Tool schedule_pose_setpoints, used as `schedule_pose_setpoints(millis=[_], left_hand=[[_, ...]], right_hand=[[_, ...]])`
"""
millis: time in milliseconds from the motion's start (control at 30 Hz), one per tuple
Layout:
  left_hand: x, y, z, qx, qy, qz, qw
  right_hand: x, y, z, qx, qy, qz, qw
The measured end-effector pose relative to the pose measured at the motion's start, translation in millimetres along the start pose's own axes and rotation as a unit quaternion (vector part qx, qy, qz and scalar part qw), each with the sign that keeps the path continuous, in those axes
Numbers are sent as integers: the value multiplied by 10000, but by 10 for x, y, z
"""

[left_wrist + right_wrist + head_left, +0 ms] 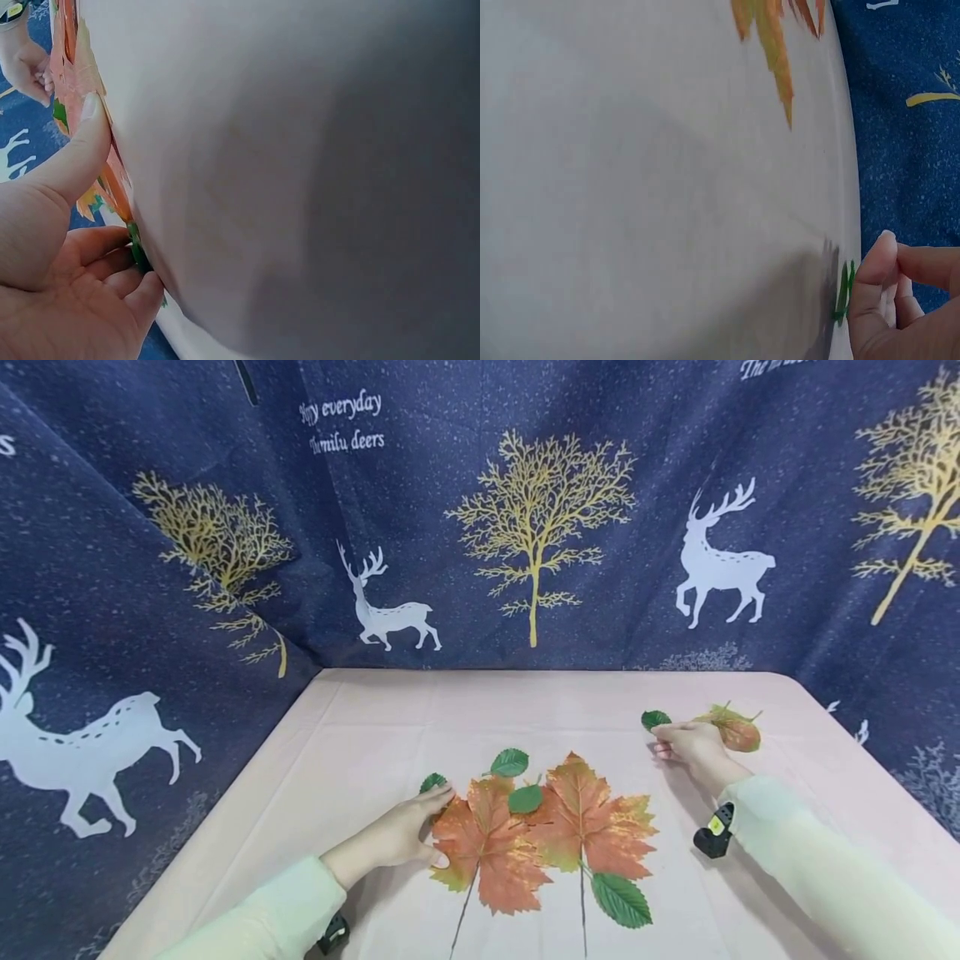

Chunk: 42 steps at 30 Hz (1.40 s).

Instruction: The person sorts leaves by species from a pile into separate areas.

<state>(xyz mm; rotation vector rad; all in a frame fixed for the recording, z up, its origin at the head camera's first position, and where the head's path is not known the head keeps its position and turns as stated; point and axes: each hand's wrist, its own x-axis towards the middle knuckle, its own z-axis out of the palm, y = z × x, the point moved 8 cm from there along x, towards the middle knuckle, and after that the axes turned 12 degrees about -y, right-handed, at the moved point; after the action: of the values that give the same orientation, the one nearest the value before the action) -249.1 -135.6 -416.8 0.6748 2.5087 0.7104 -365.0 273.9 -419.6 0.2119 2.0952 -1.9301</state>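
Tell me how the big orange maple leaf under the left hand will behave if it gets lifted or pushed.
The orange maple leaf lies thin and flat on the pink tablecloth, so it is probably very light and would slide easily. Its long thin stem and broad blade suggest it would droop if lifted by one edge. The left hand touches its edge, which likely steadies it.

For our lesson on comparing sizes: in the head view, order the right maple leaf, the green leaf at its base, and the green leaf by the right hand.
1. Right maple leaf
2. Green leaf at its base
3. Green leaf by the right hand, though it lies farther from the camera.
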Motion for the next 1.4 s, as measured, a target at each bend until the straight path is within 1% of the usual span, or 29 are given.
schedule_pose_setpoints(millis=[167,333,467,533,633,767,933,1133,1267,1400], left_hand=[[4,2,-10,82,21,-38,10000],[5,36,-17,144,23,-53,9999],[4,59,-12,148,-1,-101,9998],[7,60,-5,154,-19,-146,9998],[12,58,3,171,-34,-195,9997],[12,63,7,172,-32,-211,9996],[-5,82,-3,166,26,-238,9996],[-12,105,3,105,24,-257,9996],[-11,101,2,77,36,-293,9995],[-3,86,-7,175,86,-310,9993]], right_hand=[[-27,-60,154,-26,-256,-227,9994],[-49,-83,300,-112,-387,-231,9989],[-68,-122,409,-330,-446,-248,9982],[-67,-164,467,-425,-487,-333,9974],[-60,-245,569,-669,-638,-502,9945],[-51,-340,697,-820,-824,-610,9913],[10,-418,876,-897,-1101,-566,9882],[144,-432,1144,-1106,-1365,-496,9832],[213,-460,1326,-1197,-1573,-549,9787],[241,-530,1465,-1259,-1686,-661,9754]])
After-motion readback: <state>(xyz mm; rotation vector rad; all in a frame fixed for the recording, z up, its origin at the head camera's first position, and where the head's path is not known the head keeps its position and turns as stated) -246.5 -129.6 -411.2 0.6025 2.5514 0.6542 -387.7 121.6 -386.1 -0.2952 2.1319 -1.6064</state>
